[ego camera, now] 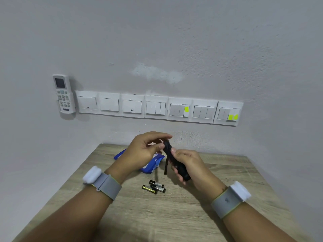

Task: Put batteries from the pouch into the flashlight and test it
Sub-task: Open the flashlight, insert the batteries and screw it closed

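Three roll-prone batteries (153, 187) lie lower centre; right hand (186, 163) fingers curl round the probably light, stiff flashlight (168, 147) barrel, left hand (143, 151) fingers pinch its top.

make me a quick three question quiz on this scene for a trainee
1. True or false: three batteries lie loose on the wooden table.
2. What does the right hand grip? A) a battery B) the black flashlight C) nothing
3. What lies on the table behind the left hand?
Key: 1 true; 2 B; 3 the blue pouch.
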A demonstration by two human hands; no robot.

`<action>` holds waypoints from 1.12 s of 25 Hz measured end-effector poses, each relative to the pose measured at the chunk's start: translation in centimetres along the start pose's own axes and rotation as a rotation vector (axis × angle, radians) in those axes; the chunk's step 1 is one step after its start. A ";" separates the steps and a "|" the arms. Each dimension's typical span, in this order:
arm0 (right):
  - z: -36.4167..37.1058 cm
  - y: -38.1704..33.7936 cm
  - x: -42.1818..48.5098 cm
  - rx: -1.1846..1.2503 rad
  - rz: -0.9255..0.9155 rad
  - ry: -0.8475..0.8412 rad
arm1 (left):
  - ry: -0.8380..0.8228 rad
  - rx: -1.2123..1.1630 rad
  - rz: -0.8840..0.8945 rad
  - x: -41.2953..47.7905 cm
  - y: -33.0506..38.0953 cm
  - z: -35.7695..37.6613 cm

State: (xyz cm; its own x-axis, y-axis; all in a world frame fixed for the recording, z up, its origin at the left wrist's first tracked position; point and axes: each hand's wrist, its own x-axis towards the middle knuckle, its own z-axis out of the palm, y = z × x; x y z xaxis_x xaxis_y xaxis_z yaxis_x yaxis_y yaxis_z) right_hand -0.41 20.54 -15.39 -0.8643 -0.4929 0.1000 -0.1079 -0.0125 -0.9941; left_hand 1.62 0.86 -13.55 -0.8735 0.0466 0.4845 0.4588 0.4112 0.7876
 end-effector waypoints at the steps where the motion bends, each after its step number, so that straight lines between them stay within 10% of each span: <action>1: 0.1 0.0 0.0 -0.006 -0.001 -0.001 | 0.016 0.056 -0.018 0.1 -0.1 0.0; 9: -1.1 -0.5 0.5 -0.058 0.011 0.118 | 0.346 0.271 -0.181 0.0 1.3 1.1; 17: -3.1 0.0 1.8 -0.148 -0.001 0.410 | -0.247 0.586 -0.114 -1.2 0.1 2.3; 28: -3.1 0.7 2.0 -0.878 -0.389 0.496 | -0.071 0.353 -0.129 -1.2 0.2 1.5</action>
State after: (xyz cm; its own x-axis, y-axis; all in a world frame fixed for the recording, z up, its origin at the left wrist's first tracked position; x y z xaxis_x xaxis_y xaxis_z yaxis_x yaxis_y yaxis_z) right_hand -3.69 22.22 -15.75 -0.7758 -0.1804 0.6046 -0.5621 0.6330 -0.5323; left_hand 2.51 2.29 -14.55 -0.9351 0.0314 0.3530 0.2708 0.7058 0.6546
